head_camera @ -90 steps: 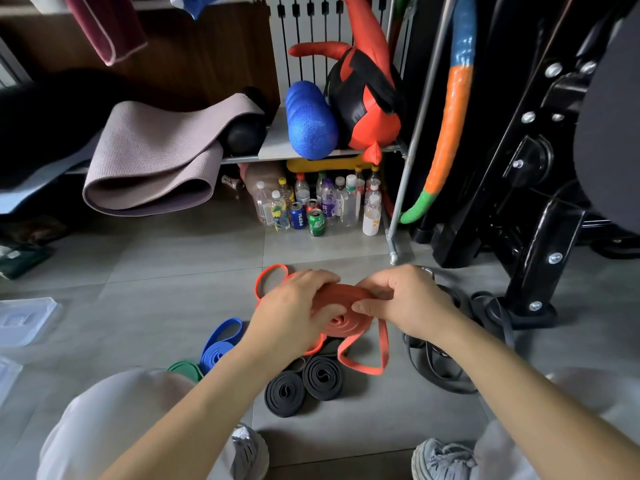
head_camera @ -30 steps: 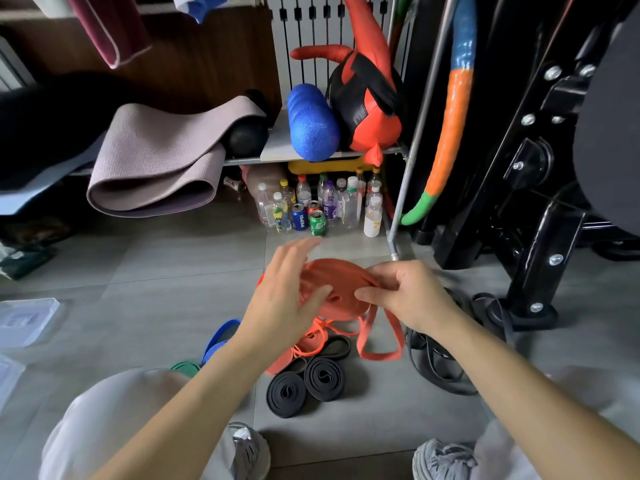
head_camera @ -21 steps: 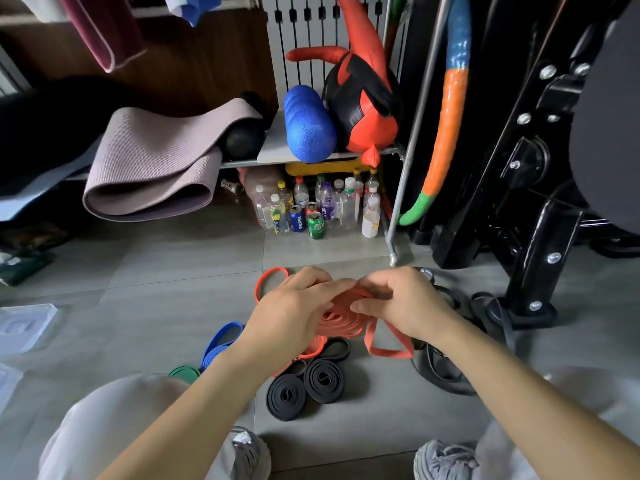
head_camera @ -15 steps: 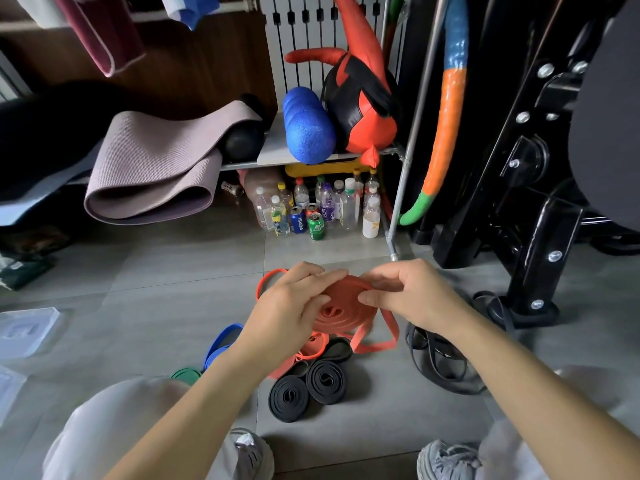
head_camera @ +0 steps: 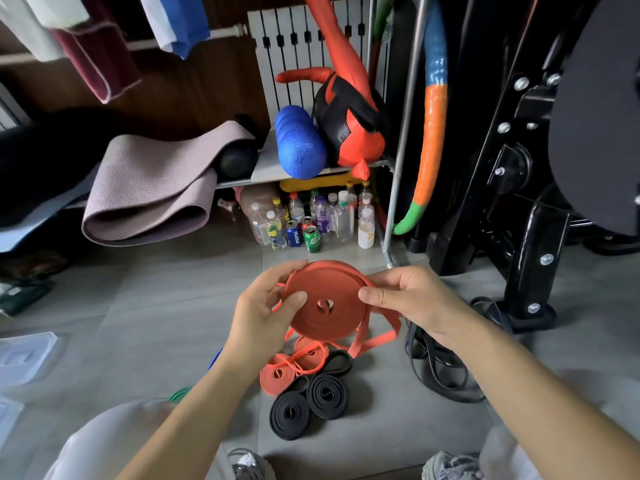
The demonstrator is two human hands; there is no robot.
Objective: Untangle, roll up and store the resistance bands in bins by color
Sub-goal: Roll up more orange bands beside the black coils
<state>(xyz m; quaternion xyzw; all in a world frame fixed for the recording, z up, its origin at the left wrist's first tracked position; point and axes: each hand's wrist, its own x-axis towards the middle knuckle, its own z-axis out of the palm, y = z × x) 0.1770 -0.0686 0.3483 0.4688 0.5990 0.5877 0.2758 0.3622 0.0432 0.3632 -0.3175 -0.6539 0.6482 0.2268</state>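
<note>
An orange resistance band (head_camera: 325,299), wound into a flat coil, is held up between both hands above the floor. My left hand (head_camera: 266,306) grips its left rim, thumb on the face. My right hand (head_camera: 412,299) pinches the right rim, and the band's loose tail (head_camera: 374,342) hangs below it. On the floor underneath lie smaller rolled orange bands (head_camera: 280,375) and two rolled black bands (head_camera: 308,403). A tangle of loose black bands (head_camera: 436,368) lies to the right. Slivers of a blue band (head_camera: 215,358) and a green band (head_camera: 180,393) show beside my left forearm.
Clear plastic bin lids (head_camera: 24,355) lie at the left edge. Bottles and cans (head_camera: 311,220) stand under a shelf holding a rolled mat (head_camera: 149,192) and a blue foam roller (head_camera: 299,147). A black gym machine (head_camera: 526,202) fills the right. My knees and shoes are at the bottom.
The coil has grown and now faces me flat. The hanging tail has shortened. Both hands stay on the coil, lifted slightly higher.
</note>
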